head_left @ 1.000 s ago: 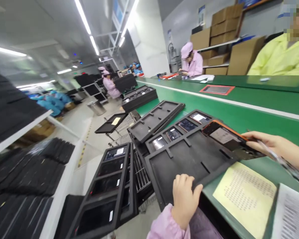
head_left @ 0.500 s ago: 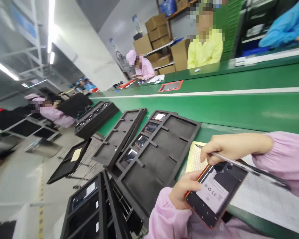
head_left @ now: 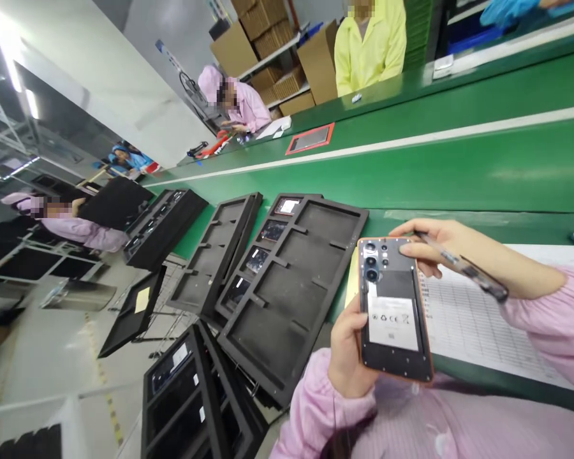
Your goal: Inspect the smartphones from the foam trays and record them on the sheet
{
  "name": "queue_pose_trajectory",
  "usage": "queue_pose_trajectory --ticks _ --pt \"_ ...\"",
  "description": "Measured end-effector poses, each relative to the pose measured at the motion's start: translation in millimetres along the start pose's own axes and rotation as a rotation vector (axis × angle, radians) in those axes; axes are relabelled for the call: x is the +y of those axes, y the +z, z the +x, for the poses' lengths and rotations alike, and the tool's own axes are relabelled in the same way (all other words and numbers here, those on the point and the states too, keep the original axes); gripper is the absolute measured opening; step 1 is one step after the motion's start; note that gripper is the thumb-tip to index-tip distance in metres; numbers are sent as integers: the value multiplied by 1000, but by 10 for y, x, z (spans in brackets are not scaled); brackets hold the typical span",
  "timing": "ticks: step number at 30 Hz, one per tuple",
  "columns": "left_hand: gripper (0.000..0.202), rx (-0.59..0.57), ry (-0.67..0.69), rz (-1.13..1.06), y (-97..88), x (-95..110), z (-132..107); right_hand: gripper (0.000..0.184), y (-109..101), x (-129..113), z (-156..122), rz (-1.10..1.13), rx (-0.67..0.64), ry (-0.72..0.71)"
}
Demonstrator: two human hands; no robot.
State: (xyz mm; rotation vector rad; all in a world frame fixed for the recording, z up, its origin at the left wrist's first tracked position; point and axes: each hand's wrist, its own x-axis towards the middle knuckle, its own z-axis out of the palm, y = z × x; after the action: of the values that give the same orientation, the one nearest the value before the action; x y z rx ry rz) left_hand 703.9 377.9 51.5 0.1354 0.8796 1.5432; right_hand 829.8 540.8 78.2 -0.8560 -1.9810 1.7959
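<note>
My left hand [head_left: 347, 350] grips an orange-edged phone [head_left: 393, 308] from its left side, holding it upright with the open back, camera lenses and white battery label facing me. My right hand [head_left: 437, 245] rests its fingers on the phone's top right corner and pinches a pen [head_left: 463, 266] that points to the right. Left of the phone lies a black foam tray [head_left: 291, 299] with empty slots, stacked over another tray [head_left: 261, 255] holding several phones. A printed sheet [head_left: 469, 319] lies under my right forearm.
A green conveyor belt [head_left: 459, 166] runs across with a red-framed device [head_left: 310, 138] on it. More black trays [head_left: 162, 223] sit left and below on a rack [head_left: 191, 395]. People in pink, yellow and blue work around the line. Cardboard boxes [head_left: 263, 25] stand behind.
The phone has gone from lying tilted low at the table edge to upright in my left hand. My right hand with the pen moved from above it to its top corner.
</note>
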Motion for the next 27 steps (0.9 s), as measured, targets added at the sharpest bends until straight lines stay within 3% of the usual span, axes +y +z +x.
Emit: queue_pose_trajectory --ticks 3,6,10,12,19,25,27 --pt "24 54 -15 -19 70 7 40 58 52 17 59 36 58 1" --pt "32 19 -97 -75 50 -47 41 58 80 58 100 206 75 31" --pt "67 -275 -215 -100 -43 -141 39 46 161 152 160 409 130 138" --pt "74 -363 -219 -102 -38 -139 52 36 223 204 199 427 141 200" --pt "70 -193 -213 -264 200 51 89 16 394 275 277 416 165 362" --pt "68 -163 -218 -330 242 64 52 27 411 285 272 290 122 328" --pt "66 -125 -216 -338 250 72 42 33 390 266 251 197 163 261"
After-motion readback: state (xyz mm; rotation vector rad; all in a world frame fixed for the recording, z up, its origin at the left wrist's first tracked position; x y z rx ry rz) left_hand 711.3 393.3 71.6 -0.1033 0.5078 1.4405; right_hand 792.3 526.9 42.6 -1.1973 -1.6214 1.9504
